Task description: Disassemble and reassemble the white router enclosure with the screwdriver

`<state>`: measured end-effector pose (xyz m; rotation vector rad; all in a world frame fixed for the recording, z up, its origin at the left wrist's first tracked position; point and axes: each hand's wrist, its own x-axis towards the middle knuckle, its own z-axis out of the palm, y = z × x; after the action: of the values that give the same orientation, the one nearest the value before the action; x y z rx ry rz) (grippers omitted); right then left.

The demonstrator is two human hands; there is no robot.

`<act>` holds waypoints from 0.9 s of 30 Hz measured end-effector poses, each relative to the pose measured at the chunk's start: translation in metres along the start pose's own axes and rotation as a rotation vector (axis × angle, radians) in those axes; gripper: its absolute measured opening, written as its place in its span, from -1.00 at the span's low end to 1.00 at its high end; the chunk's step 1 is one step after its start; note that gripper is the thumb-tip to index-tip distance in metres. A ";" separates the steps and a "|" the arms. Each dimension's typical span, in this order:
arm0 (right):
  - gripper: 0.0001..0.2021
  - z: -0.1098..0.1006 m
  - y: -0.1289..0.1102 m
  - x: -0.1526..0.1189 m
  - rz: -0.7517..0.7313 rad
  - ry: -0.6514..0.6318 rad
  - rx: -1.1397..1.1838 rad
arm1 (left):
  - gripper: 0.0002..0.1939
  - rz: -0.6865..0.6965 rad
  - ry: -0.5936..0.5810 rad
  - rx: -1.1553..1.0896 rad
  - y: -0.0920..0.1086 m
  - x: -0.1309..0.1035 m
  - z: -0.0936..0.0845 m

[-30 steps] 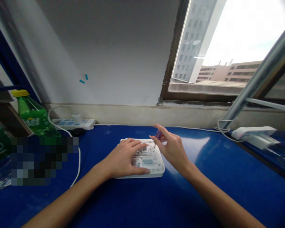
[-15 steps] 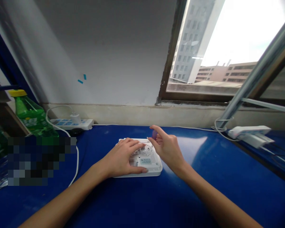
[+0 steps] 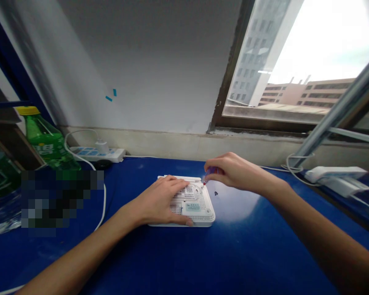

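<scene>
A white router-like box (image 3: 204,209) lies on the blue table, its vented, labelled face upward. My left hand (image 3: 163,200) is spread flat over its left part, the thumb along the near edge and the fingertips on the far labels. My right hand (image 3: 229,172) is closed around the purple handle of a small screwdriver (image 3: 212,170). The screwdriver's reddish tip points down at the box's far right corner; whether it sits in a screw is too small to tell. Right of the box lie small dark pieces, probably screws (image 3: 216,193).
At the left stand a green bottle with a yellow cap (image 3: 46,137) and a power strip (image 3: 110,154) with a plugged-in charger. A white cable (image 3: 105,200) runs down the table. Another power strip (image 3: 335,175) lies right, beside a metal pole (image 3: 313,131). The wall and window are behind.
My right hand has turned over with the screwdriver, from upright fingers to pointing down-left at the box's corner. The dark pieces beside the box now show. My left hand stays on the box.
</scene>
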<state>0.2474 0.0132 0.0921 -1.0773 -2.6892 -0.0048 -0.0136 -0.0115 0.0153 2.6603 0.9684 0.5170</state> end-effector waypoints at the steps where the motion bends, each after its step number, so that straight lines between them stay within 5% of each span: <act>1: -0.91 -0.006 0.000 0.006 -0.032 -0.074 -0.034 | -0.12 0.015 -0.013 -0.011 -0.001 0.000 -0.002; 4: -0.82 -0.010 -0.004 0.022 -0.115 -0.230 -0.125 | -0.12 0.029 -0.041 -0.012 -0.003 -0.002 -0.005; 10: -0.67 0.005 -0.014 0.039 -0.245 -0.293 -0.243 | -0.15 0.014 -0.038 0.024 -0.006 -0.004 -0.001; 23: -0.78 0.008 -0.026 0.041 0.121 -0.363 -0.348 | -0.04 -0.027 -0.072 0.049 -0.004 -0.004 0.001; 27: -0.92 0.011 -0.026 0.053 0.124 -0.366 -0.413 | -0.06 -0.012 -0.070 0.072 -0.005 -0.003 0.002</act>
<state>0.1907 0.0314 0.0956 -1.4898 -3.0208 -0.3936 -0.0180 -0.0105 0.0112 2.7144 0.9996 0.3913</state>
